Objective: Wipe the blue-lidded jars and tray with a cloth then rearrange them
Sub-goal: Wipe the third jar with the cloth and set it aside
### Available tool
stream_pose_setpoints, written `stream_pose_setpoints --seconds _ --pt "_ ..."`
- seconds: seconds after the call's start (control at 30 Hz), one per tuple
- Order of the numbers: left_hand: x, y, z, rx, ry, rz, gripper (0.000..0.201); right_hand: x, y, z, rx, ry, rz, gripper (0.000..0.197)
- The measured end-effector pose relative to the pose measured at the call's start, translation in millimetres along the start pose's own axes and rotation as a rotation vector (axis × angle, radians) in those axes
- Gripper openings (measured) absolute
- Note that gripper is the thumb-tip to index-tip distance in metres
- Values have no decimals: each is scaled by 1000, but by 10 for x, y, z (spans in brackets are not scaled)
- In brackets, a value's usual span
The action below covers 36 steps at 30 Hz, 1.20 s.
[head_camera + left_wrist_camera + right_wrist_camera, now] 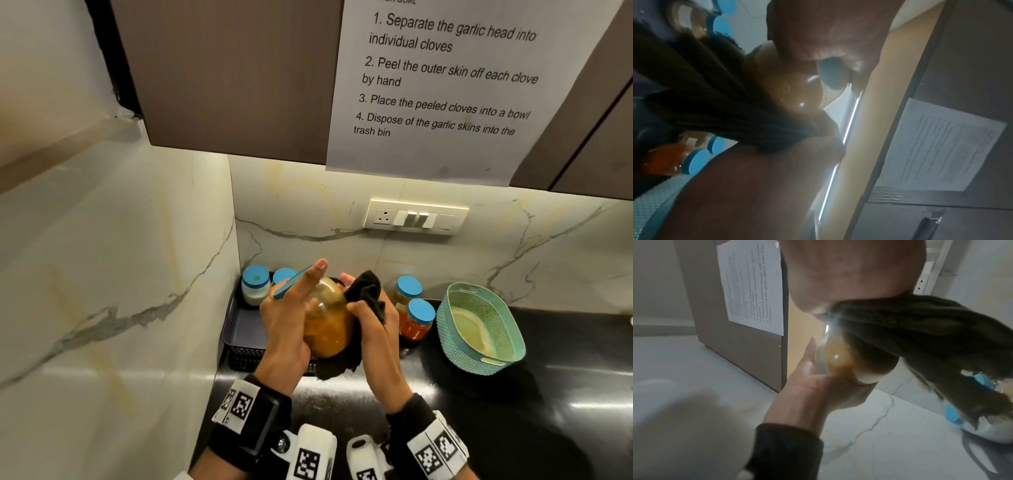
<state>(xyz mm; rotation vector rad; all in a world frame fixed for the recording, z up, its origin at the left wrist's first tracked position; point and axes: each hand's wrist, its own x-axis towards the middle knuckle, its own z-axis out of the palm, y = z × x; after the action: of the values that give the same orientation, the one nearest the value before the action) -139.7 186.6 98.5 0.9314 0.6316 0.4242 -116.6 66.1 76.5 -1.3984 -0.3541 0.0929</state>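
My left hand (pixel 291 308) grips a glass jar of yellow-orange paste (pixel 329 322), tilted above the tray with its blue lid (pixel 291 282) to the upper left. Against the jar's right side my right hand (pixel 373 318) holds a bunched black cloth (pixel 366 287). The right wrist view shows the cloth (pixel 920 337) draped over the jar (pixel 840 361). The dark tray (pixel 239 329) sits in the corner with a white-filled jar (pixel 255 284) and another blue lid (pixel 284 274) at its back. On the counter to the right stand a red-filled jar (pixel 416 322) and one more jar (pixel 407 291).
A teal perforated basket (pixel 479 325) stands on the black counter at the right. Marble walls close the corner on the left and behind. Low overhead hangs a wall cabinet (pixel 239 85) with a printed sheet (pixel 445 85). A socket plate (pixel 416 216) is on the back wall.
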Motion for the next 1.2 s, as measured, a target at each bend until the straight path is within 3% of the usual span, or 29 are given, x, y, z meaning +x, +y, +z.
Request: stream_pose_setpoints --seconds 0.07,0.13,0.2,0.3,0.4,0.5,0.6,0.77,0.97,1.1,1.2 --pt "-25 -19 37 38 5 40 69 -38 42 46 30 91 48 28" --pt "-41 -40 45 77 4 102 64 -70 68 71 15 106 67 21" --pt "-50 -62 27 143 -26 160 57 -49 46 44 -21 94 94 25" --pt "-55 -87 8 276 -112 269 72 112 -30 -58 -150 97 193 40" --pt "-35 -113 0 364 -180 358 73 285 -122 -125 -259 76 240 47" --pt "21 -165 -4 359 -183 370 82 291 -186 -61 -322 36 155 39" --pt "65 -161 -42 248 -99 323 85 113 -159 20 -352 -43 45 31" --pt "140 -94 -142 221 -7 239 103 -59 -31 -46 -283 -321 51 79" --pt "23 41 -117 149 -63 141 94 13 86 -13 -335 -249 -194 97" --pt "-41 110 -171 3 -101 52 94 6 111 24 -631 -161 -559 97" --pt "-54 139 -152 -29 -114 25 87 -113 243 131 -770 -39 -661 93"
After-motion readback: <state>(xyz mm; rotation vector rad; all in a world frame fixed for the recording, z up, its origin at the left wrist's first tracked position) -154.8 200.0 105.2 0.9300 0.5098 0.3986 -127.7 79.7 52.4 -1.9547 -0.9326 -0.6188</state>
